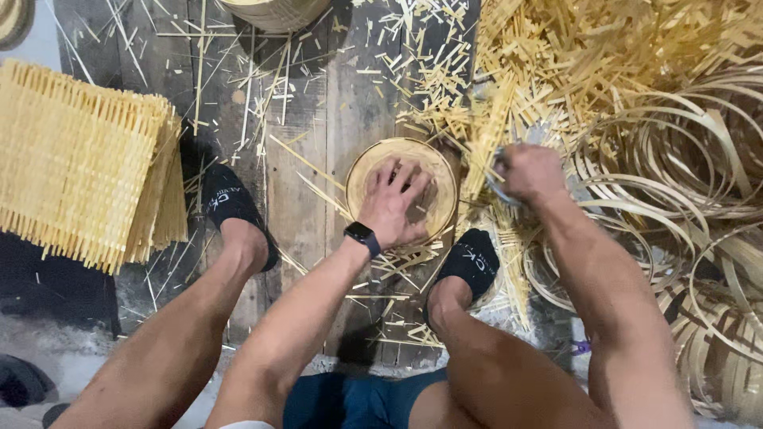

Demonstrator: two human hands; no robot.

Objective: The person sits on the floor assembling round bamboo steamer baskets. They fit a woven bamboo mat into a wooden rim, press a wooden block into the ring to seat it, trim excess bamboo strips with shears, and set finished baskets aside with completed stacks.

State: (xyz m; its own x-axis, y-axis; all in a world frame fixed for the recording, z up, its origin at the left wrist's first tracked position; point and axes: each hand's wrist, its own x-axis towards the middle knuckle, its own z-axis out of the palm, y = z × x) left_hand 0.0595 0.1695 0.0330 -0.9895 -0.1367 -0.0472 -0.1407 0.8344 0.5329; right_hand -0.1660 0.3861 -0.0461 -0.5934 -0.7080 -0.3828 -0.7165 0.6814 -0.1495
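Observation:
My left hand (pixel 393 202) presses flat, fingers spread, inside a small round bamboo tray (pixel 367 165) that lies on the dark wooden floor between my feet. A black watch sits on that wrist. My right hand (pixel 528 171) is closed around a grey-handled tool (pixel 499 187) just right of the tray, at the edge of a heap of short bamboo slats (pixel 485 139). What the tool's working end looks like is hidden by the hand.
A stack of woven bamboo mats (pixel 79 159) lies at the left. Coiled bamboo strips (pixel 683 175) pile up at the right. Another round bamboo piece (pixel 274 12) stands at the top. Loose splinters litter the planks (pixel 318 95). My black-socked feet (pixel 230 206) flank the tray.

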